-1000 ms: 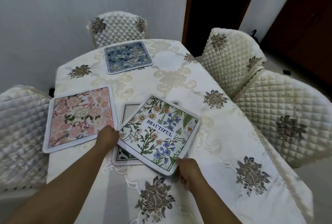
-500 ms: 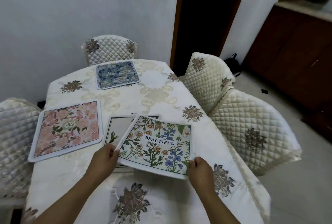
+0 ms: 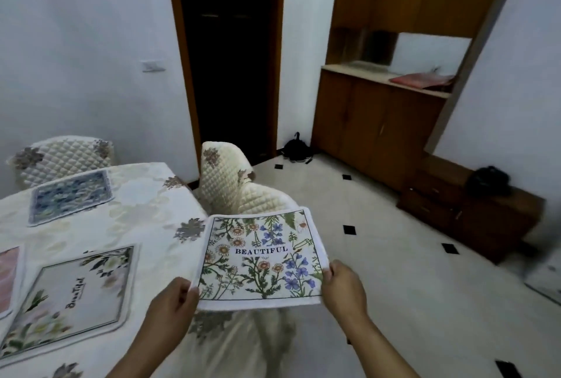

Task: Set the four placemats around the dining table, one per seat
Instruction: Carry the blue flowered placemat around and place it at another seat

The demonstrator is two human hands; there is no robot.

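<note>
I hold a white placemat with wildflowers and the word BEAUTIFUL (image 3: 261,256) in the air, past the table's right edge. My left hand (image 3: 173,301) grips its lower left corner and my right hand (image 3: 343,286) grips its lower right edge. On the dining table (image 3: 145,219) lie a cream placemat with a leafy border (image 3: 76,292) near me, a blue patterned placemat (image 3: 69,195) at the far end, and a pink floral placemat (image 3: 7,277), cut off at the left edge.
Quilted chairs stand at the far end (image 3: 63,156) and on the right side (image 3: 230,186), partly behind the held mat. A dark doorway (image 3: 230,53), wooden cabinets (image 3: 379,122) and a tiled floor (image 3: 394,271) lie to the right.
Both hands lifted the wildflower placemat off the cream one and carried it right, off the table's edge. My view swung right toward the room; the cream placemat is uncovered.
</note>
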